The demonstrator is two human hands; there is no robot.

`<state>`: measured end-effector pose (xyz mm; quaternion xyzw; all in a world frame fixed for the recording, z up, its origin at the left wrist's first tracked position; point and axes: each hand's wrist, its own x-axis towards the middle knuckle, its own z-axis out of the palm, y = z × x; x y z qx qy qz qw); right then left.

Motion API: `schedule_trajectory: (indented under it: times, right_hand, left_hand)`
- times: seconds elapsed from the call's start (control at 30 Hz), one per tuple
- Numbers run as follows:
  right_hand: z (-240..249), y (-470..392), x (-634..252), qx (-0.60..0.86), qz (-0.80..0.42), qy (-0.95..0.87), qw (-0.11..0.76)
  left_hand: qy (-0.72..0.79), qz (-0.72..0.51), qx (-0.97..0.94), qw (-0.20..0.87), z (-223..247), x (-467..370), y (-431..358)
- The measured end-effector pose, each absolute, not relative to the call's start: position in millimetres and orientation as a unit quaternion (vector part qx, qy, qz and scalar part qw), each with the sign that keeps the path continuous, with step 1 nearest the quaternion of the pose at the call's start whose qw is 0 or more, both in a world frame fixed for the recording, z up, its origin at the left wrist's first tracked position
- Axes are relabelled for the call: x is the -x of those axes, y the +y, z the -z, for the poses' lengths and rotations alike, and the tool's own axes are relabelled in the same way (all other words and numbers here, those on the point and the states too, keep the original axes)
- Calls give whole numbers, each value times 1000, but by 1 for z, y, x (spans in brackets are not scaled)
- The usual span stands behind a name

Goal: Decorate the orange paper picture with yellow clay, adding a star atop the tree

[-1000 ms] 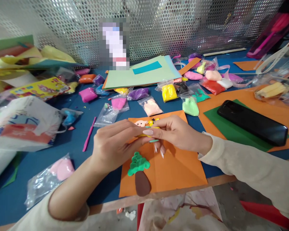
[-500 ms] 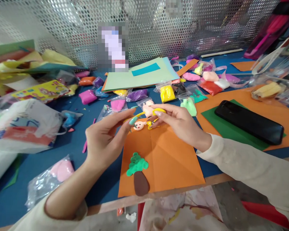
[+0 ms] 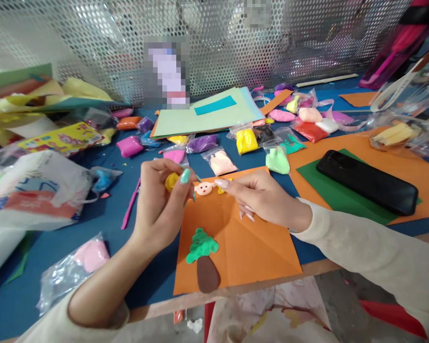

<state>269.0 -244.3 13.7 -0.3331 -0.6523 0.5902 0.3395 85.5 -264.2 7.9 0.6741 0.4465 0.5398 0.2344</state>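
Observation:
An orange sheet [image 3: 250,238] lies at the table's front edge, bearing a clay tree with a green crown [image 3: 202,245] and a brown trunk [image 3: 208,274]. Near the sheet's top edge is a small pale clay face [image 3: 204,188], with a yellow clay piece [image 3: 221,189] to its right. My left hand [image 3: 164,200] is curled round a lump of yellow clay [image 3: 171,181], left of the face. Beside the face, my right hand [image 3: 264,197] has thumb and forefinger pinched over the yellow piece; what is between the fingertips is too small to tell.
Bagged clay, including yellow [image 3: 246,140], peach [image 3: 222,163] and light green [image 3: 277,160], lies behind the sheet. A black phone [image 3: 368,182] rests at right. At left are a white bag [image 3: 39,190] and a pink stick [image 3: 130,209].
The yellow strip stretched between my hands no longer shows. Yellow clay now sits in my left hand, which has moved slightly left. My right hand has lowered beside the face.

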Motion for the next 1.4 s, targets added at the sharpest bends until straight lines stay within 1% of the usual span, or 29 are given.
schedule_trajectory:
  times: [0.13, 0.27, 0.33, 0.53, 0.67, 0.73, 0.8, 0.87, 0.97, 1.13, 1.2, 1.27, 1.4]
  right_hand:
    - [-12, -244, -270, 310, -595, -659, 340]
    - [-14, -245, -270, 298, -596, -671, 326]
    - [-16, -246, -269, 295, -592, -672, 334]
    - [-16, -248, -268, 294, -574, -686, 337]
    - [-13, -245, -268, 290, -607, -648, 357]
    - [-13, -243, -268, 292, -625, -622, 371]
    - [-15, -242, -269, 312, -620, -614, 376]
    - [-18, -243, -270, 335, -607, -623, 362]
    - [-21, -245, -270, 337, -603, -654, 309]
    - [-20, -249, -268, 282, -649, -679, 195]
    - [-18, -250, -268, 271, -651, -687, 176]
    - [-18, -249, -267, 283, -637, -689, 197]
    - [-20, -248, -267, 301, -637, -653, 278]
  left_hand:
    - [441, -549, -668, 241, -7, -85, -268]
    - [490, -539, -675, 117, -11, -82, -277]
    - [498, -514, -693, 84, -15, -81, -281]
    - [466, -449, -750, 133, -16, -77, -276]
    - [457, -420, -773, 131, -6, -78, -270]
    - [456, -415, -781, 99, -4, -79, -269]
    - [437, -414, -798, 29, -6, -81, -270]
    - [400, -418, -814, -54, -9, -82, -272]
    - [367, -420, -821, -117, -12, -84, -274]
    - [333, -379, -851, -143, -10, -88, -276]
    - [317, -367, -865, -132, -9, -89, -275]
    - [306, -363, -872, -118, -9, -90, -274]
    - [325, -362, -867, -104, -10, -90, -274]
